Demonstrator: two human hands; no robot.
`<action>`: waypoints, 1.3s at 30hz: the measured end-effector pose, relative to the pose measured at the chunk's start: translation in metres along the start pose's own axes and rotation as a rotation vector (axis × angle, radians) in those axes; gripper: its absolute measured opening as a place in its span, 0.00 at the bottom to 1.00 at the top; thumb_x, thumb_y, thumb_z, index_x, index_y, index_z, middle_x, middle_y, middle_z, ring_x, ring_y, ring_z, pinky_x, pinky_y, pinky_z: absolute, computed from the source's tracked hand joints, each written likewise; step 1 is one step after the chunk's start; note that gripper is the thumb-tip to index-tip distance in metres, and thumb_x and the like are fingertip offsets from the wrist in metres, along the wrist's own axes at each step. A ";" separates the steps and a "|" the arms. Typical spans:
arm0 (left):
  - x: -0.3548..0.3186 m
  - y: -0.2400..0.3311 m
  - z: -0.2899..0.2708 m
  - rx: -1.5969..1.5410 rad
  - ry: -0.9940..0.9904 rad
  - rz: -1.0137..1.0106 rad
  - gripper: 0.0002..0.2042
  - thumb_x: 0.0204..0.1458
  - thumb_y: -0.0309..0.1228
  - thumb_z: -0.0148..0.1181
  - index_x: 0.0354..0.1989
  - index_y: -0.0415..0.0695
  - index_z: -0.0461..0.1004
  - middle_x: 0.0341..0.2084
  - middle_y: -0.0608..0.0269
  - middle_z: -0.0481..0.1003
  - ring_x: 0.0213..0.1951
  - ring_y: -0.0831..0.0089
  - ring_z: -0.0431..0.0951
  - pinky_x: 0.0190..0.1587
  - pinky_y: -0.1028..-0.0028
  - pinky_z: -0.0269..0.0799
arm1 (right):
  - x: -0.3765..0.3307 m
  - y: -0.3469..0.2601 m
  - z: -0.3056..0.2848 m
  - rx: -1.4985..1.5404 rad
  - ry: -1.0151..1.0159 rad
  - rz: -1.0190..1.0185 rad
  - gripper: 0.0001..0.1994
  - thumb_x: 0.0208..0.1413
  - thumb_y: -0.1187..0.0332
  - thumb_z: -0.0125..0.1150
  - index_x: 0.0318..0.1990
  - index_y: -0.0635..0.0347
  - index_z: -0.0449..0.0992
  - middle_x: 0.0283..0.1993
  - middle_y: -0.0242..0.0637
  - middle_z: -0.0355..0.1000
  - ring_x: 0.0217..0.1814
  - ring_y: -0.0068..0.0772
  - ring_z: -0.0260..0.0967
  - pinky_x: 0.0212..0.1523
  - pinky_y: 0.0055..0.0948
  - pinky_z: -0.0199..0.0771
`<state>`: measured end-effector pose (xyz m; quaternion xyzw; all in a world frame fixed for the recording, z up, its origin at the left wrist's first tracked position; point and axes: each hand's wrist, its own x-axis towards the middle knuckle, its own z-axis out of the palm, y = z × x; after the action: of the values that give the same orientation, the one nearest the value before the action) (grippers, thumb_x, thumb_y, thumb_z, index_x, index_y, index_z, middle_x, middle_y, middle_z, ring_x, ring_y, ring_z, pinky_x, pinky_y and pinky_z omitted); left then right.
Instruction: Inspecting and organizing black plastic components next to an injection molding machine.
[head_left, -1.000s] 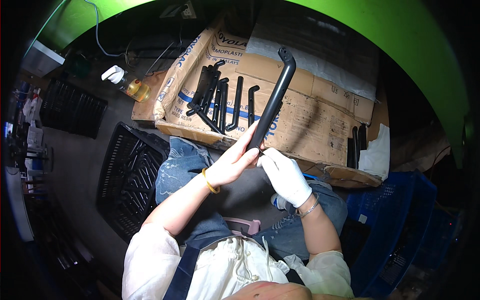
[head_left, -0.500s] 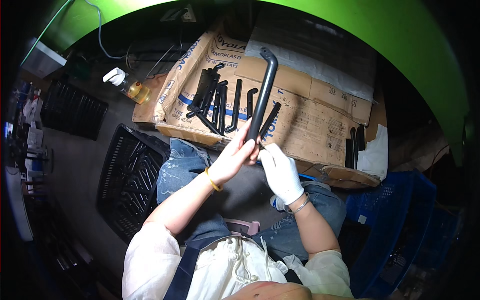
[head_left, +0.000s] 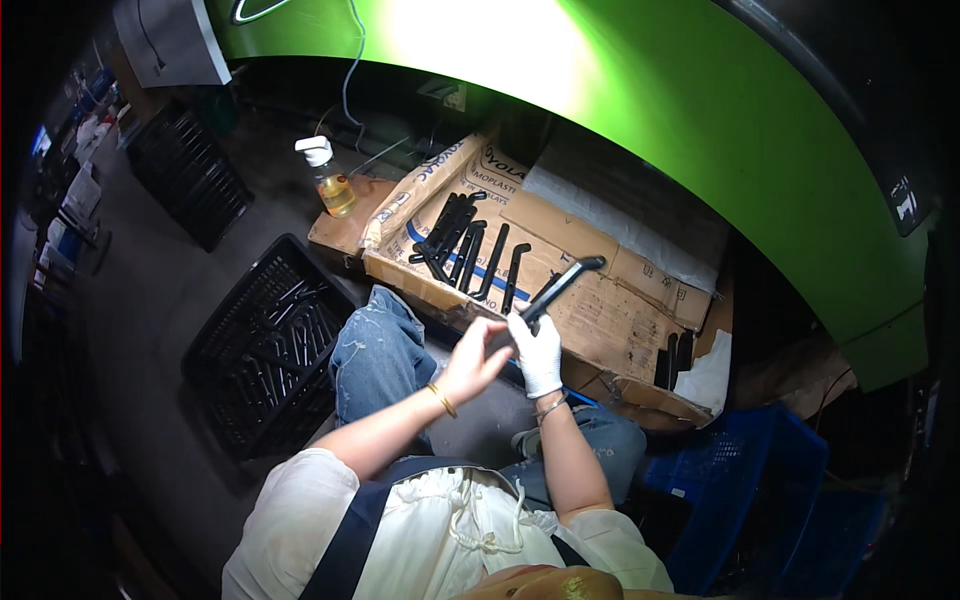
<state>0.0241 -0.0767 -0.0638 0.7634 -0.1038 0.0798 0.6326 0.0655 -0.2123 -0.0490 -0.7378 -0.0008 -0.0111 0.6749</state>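
My right hand, in a white glove, grips the lower end of a black tube with a bent, flattened tip. The tube slants up and to the right over the cardboard tray. My left hand, bare, is just left of the tube's lower end with thumb and fingers apart; whether a fingertip touches the tube is unclear. More bent black tubes lie in the left part of the tray, several bunched together. A few dark pieces rest at its right end beside white wrapping.
A black crate holding several black tubes stands on the floor to my left. Behind it is a stack of black crates. A bottle with yellowish liquid stands left of the tray. Blue crates are at right; a green machine panel arches overhead.
The black tube has tilted right and come lower, now in my gloved right hand. My left hand has let go of it and moved just left. The whole view has shifted.
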 end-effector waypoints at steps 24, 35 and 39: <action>-0.049 0.085 -0.083 -0.935 -0.282 -0.387 0.29 0.67 0.41 0.39 0.73 0.45 0.43 0.38 0.66 0.66 0.26 0.84 0.58 0.30 0.85 0.58 | -0.098 -0.132 0.017 -0.623 -0.302 -0.107 0.06 0.59 0.68 0.56 0.39 0.61 0.73 0.30 0.45 0.74 0.30 0.49 0.74 0.31 0.36 0.73; -0.046 0.080 -0.095 -0.739 -0.112 -0.484 0.27 0.68 0.49 0.31 0.65 0.43 0.62 0.31 0.73 0.69 0.24 0.87 0.57 0.24 0.87 0.53 | -0.079 -0.131 0.049 -0.881 -0.436 -0.387 0.04 0.58 0.67 0.57 0.32 0.54 0.72 0.22 0.35 0.70 0.20 0.38 0.71 0.21 0.31 0.70; -0.044 0.080 -0.097 -0.686 -0.092 -0.473 0.27 0.68 0.48 0.31 0.65 0.43 0.63 0.30 0.74 0.69 0.24 0.88 0.56 0.25 0.86 0.54 | -0.077 -0.129 0.053 -0.884 -0.447 -0.383 0.05 0.57 0.67 0.58 0.31 0.54 0.71 0.22 0.35 0.69 0.20 0.37 0.70 0.21 0.32 0.69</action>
<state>-0.0382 0.0072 0.0189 0.5141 0.0258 -0.1411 0.8457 -0.0123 -0.1470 0.0733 -0.9229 -0.2748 0.0242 0.2687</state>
